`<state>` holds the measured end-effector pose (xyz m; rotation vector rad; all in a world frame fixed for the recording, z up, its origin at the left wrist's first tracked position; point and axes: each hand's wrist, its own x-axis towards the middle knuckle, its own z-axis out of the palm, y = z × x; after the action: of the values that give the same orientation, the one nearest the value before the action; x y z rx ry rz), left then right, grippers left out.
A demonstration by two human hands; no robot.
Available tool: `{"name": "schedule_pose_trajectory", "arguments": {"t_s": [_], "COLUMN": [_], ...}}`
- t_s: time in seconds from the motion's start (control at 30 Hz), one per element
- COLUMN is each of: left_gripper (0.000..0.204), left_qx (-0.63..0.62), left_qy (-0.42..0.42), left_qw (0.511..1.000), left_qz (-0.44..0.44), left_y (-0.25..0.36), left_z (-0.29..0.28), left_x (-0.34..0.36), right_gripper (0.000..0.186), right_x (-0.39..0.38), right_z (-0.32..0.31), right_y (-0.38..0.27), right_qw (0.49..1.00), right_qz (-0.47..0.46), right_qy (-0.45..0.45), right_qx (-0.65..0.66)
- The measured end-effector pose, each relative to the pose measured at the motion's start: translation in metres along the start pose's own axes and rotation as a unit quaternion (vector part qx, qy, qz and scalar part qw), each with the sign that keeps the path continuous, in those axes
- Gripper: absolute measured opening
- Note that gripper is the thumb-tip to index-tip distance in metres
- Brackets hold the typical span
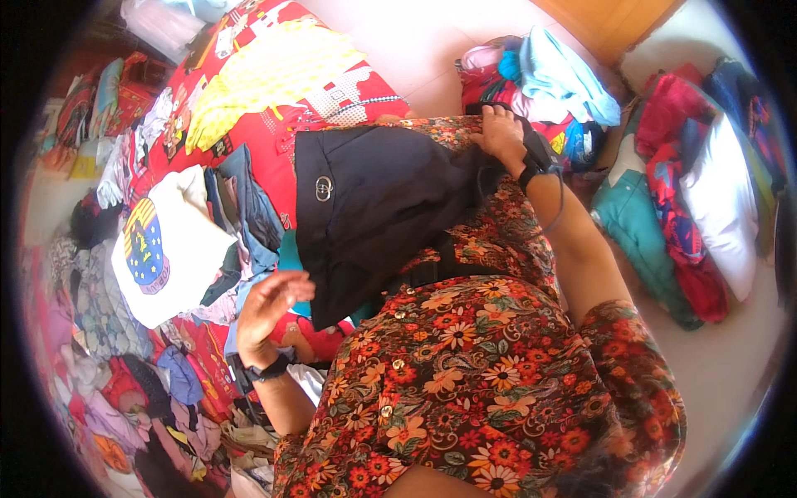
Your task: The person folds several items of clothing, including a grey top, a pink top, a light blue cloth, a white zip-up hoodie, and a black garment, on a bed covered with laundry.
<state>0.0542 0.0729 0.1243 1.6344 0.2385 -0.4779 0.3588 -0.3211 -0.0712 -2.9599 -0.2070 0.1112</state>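
Note:
A black garment (382, 199), with a wide waistband and a metal double-ring ornament, lies across my lap; whether it is trousers or a skirt I cannot tell. Near the waistband's lower corner my left hand (272, 307) is held up with its fingers apart, holding nothing. My right hand (501, 134) rests at the garment's far right end by my knee, fingers stretched out and thumb apart. Just left of the waistband, a white printed T-shirt (187, 199) lies on a heap with folded blue jeans (249, 199).
A red patterned cloth (266, 178) spreads ahead, with a yellow checked cloth (266, 70) on it. Mixed clothes (166, 373) cover the left side. Two more piles stand at right, one topped by a light blue garment (564, 79), the other with a white cloth (722, 199).

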Motion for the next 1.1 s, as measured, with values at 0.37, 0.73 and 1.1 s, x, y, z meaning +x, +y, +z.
{"name": "schedule_pose_trajectory", "arguments": {"t_s": [0.37, 0.73, 1.1], "left_gripper": [0.039, 0.023, 0.033], "left_qx": [0.19, 0.024, 0.103], "left_qy": [0.297, 0.396, 0.452], "left_qw": [0.934, 0.899, 0.879], "left_qz": [0.055, 0.186, 0.113], "left_y": [-0.026, -0.004, -0.027], "left_z": [0.009, -0.026, -0.1], "left_x": [0.158, 0.149, 0.163], "right_gripper": [0.028, 0.019, 0.022], "right_x": [0.032, -0.132, -0.149], "right_z": [-0.012, -0.012, -0.01], "right_y": [0.08, 0.189, 0.19], "right_qw": [0.985, 0.508, 0.653], "right_qz": [0.08, 0.198, 0.317], "right_qy": [-0.006, 0.043, 0.071], "right_qx": [0.152, 0.837, 0.684]}}
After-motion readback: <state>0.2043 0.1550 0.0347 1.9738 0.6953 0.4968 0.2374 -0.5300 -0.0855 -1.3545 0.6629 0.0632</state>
